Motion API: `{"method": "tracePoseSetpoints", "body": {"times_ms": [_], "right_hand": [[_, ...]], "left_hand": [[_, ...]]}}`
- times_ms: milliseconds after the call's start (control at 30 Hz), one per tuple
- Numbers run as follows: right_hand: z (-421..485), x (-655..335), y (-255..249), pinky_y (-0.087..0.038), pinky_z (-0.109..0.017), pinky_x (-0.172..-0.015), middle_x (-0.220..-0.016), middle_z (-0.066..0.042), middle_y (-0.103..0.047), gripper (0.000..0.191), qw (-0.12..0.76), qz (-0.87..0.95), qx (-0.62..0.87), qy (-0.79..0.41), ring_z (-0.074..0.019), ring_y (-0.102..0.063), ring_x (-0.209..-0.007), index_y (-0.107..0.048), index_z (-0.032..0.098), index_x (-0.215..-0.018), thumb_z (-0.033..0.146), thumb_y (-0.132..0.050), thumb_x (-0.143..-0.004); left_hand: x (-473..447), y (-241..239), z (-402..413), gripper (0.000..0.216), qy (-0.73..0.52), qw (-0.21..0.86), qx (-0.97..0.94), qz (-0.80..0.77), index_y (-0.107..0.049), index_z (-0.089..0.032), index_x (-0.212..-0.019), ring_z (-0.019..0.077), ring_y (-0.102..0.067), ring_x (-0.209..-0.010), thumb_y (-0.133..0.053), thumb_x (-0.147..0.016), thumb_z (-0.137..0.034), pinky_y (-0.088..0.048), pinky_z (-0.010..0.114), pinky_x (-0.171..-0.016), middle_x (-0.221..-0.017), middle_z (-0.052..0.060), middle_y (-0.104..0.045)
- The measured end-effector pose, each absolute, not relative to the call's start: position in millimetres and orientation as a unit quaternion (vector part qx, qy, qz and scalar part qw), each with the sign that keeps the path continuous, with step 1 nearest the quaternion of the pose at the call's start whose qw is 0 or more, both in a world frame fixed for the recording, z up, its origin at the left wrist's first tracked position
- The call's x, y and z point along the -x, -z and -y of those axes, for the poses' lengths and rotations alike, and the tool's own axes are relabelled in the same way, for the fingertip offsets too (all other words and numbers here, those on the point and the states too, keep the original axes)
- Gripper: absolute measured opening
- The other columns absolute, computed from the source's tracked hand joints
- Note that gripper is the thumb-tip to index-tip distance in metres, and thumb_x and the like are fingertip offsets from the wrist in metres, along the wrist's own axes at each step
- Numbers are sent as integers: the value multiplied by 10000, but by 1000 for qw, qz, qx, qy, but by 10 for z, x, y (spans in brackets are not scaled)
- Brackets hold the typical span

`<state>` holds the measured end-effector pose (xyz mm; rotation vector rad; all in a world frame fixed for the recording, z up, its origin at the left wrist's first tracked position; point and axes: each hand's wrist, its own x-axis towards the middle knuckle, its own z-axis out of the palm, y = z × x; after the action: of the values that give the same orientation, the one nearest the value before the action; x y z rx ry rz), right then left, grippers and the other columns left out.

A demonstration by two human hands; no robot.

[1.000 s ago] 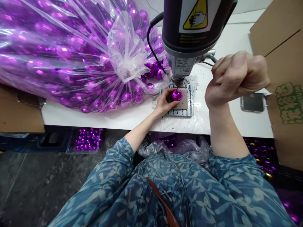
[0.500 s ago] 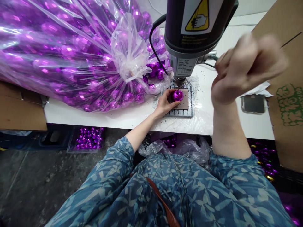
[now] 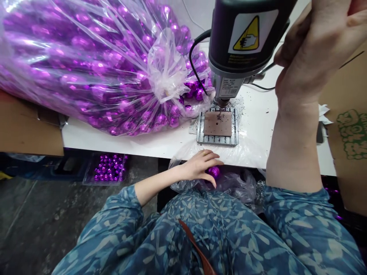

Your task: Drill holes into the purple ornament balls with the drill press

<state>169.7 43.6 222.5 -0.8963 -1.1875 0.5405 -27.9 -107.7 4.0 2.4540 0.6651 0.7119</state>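
Note:
My left hand (image 3: 202,165) is just off the table's front edge, fingers and thumb spread apart around a shiny purple ball (image 3: 213,172). The ball is between them, over a clear plastic bag (image 3: 235,185); contact with the fingers is hard to make out. High on the right, partly cut off by the frame, my right hand (image 3: 323,49) is curled beside the drill press (image 3: 241,65). A bit of red handle (image 3: 357,5) shows within its grip. Beneath the drill chuck, a brown board (image 3: 217,128) with a small dark hole lies on the slotted metal base (image 3: 202,139).
A big clear sack of purple balls (image 3: 100,76) covers the left of the white table (image 3: 91,133). Dark shavings surround the drill base. Cardboard boxes stand at the left (image 3: 28,130) and right (image 3: 351,152). On the floor is a clear bin of purple balls (image 3: 107,168).
My left hand has taken the purple ball off the board, down toward me past the table edge, and its fingers have spread. My right hand has moved up and right in view.

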Motion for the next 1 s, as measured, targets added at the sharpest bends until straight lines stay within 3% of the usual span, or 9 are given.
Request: {"method": "tracePoseSetpoints", "body": {"times_ms": [100,200,367,467,533,633,733,867,1000], "right_hand": [[-424,-1691,-2232,-195,-123,-603,-619,-4,-133,683,706,540,391,-239,61,-338,-534,-105,120,-740,573,-607,-837],[-409,-1667,-2240,-237,-115,-611,-632,-4,-133,462,712,532,390,-242,70,-339,-533,-108,131,-761,371,-455,-949],[-400,-1663,-2198,-275,-112,-620,-621,15,-151,563,723,526,379,-239,60,-389,-543,-92,130,-778,426,-553,-908],[-406,-1689,-2162,-207,-109,-615,-605,11,-136,562,725,536,369,-223,65,-369,-532,-63,117,-779,401,-525,-930],[-412,-1708,-2148,-206,-115,-614,-610,13,-131,624,726,540,367,-217,65,-375,-534,-49,113,-783,442,-562,-916],[-417,-1726,-2146,-192,-138,-597,-623,14,-132,902,724,536,371,-227,58,-375,-540,-40,110,-787,748,-673,-717],[-409,-1722,-2149,-163,-152,-595,-607,8,-141,1022,718,538,382,-221,51,-375,-543,-44,98,-785,919,-586,-506],[-395,-1708,-2150,-188,-151,-613,-587,8,-168,1000,719,535,386,-219,52,-369,-542,-67,97,-780,913,-578,-511],[-407,-1710,-2138,-207,-153,-617,-590,14,-179,971,721,530,386,-223,57,-356,-541,-133,105,-774,927,-573,-504]], "left_hand": [[357,-71,549,439,-375,218,-844,-314,-732,-230,-1251,266,-727,-1197,-595,-1068,-605,-603,476,-1059,-1247,102,-809],[400,-124,-369,220,-451,185,-726,-484,-750,-229,-1203,267,-720,-1166,-587,-1086,-318,-554,440,-1085,-1217,113,-795],[307,-49,-1477,132,-396,260,-603,-642,-787,-220,-999,392,-721,-1233,-764,-894,-143,-498,522,-1136,-1077,110,-721],[298,40,-1621,243,-434,286,-589,-619,-766,-237,-918,381,-707,-1255,-845,-770,-61,-484,536,-1182,-1041,70,-669],[344,28,-1567,335,-465,269,-591,-601,-763,-243,-989,359,-696,-1265,-868,-742,-43,-477,527,-1215,-1113,74,-680],[441,-118,-1340,409,-484,262,-597,-583,-742,-230,-1130,321,-691,-1280,-888,-773,-93,-490,495,-1224,-1212,93,-717],[511,-328,-979,449,-509,322,-587,-540,-707,-244,-1237,279,-713,-1260,-907,-834,-253,-539,473,-1190,-1229,80,-759],[546,-509,-403,579,-531,476,-510,-480,-646,-309,-1354,259,-771,-1184,-911,-858,-449,-626,485,-1099,-1232,64,-783],[529,-482,6,555,-493,631,-432,-415,-670,-335,-1331,281,-789,-1198,-866,-880,-591,-668,522,-1066,-1309,56,-783]]}}
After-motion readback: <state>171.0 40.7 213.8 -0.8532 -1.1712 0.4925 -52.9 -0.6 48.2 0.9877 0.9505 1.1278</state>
